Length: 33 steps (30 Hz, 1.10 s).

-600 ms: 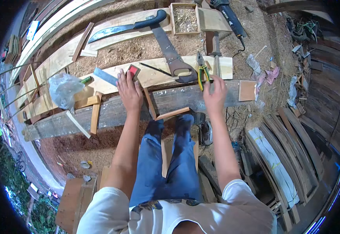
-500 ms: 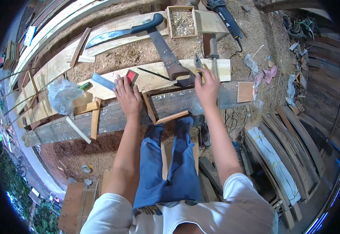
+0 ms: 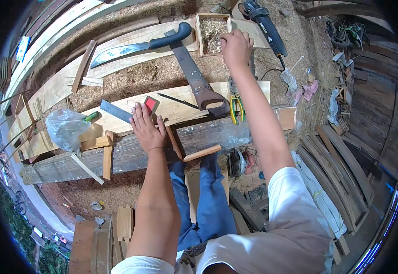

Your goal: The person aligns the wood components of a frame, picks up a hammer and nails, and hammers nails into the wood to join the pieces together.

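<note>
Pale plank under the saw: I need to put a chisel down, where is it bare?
Bare patches on the pale plank: between plastic bag and steel ruler, and right of the pliers. Crowded around left hand, pencil, handsaw.

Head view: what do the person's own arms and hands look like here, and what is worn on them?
Both forearms are bare, and the left hand and right hand wear no gloves. No watch, ring or wristband shows. Short pale sleeves of a light shirt cover the upper arms only, ending above the elbows. Blue trousers show below, between the arms.
</note>
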Motion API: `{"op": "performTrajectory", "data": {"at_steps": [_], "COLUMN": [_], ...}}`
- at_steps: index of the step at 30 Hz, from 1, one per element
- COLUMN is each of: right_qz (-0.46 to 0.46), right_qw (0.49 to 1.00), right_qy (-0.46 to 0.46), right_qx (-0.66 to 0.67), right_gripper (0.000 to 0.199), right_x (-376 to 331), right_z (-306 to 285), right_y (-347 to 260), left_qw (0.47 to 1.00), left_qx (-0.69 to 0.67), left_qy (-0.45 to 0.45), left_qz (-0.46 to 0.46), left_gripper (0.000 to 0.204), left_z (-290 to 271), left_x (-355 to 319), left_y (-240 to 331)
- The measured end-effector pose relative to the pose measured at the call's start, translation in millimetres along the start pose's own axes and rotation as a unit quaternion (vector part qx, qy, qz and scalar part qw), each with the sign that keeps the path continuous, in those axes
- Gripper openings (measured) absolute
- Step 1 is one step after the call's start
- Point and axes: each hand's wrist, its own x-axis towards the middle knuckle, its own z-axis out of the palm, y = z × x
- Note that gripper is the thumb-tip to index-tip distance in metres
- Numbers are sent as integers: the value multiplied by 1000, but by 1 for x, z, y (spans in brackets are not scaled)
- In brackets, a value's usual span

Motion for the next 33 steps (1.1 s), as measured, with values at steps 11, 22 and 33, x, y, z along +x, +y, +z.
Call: {"op": "performTrajectory", "data": {"at_steps": [11,22,33], "right_qz": [-59,-108,-29], "right_qw": [997,990,987], "right_qy": [-17,-89,-4], "right_qx": [37,27,155], "right_gripper": [8,14,17], "right_x": [6,12,-4], "right_z": [8,3,16], "right_y": [5,-2,-12], "left_qw": [1000,1000,1000], "left_qx": [-4,-18,-21], "left_qy": [-11,-8,0], "left_qz": [1,-14,-20], "left_gripper": [74,73,75], "left_z": [0,-5,-3], "left_x": [1,-1,-1], "left_y": [-1,-5,-10]}}
